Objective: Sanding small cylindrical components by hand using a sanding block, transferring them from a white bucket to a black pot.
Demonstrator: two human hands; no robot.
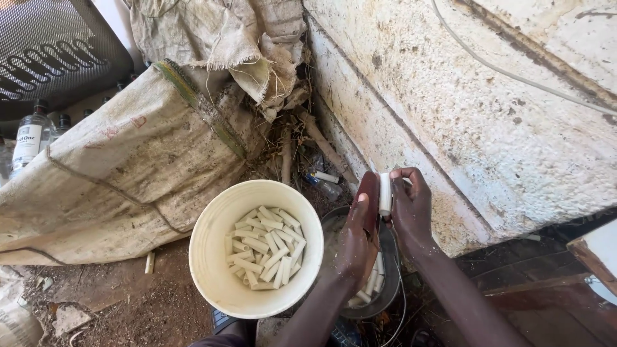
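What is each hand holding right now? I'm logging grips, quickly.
Left hand: closed on a flat reddish-brown piece.
Right hand: closed on a short white tube piece, held against that reddish-brown piece.

I am seeing white pipe pieces (265, 247) in a cream bucket (212, 257), beside a beige, green-striped sack (128, 160).

Up and to the left of your hands: a bulging burlap sack (128, 160) with a green stripe, ragged sacking (225, 45) draped above it. Far left: clear glass bottles (29, 138), dark-capped. Above and to the right: stained plaster wall (488, 115), one pale cable (514, 74). Just above: possibly a discarded plastic bottle (326, 186) among sticks.
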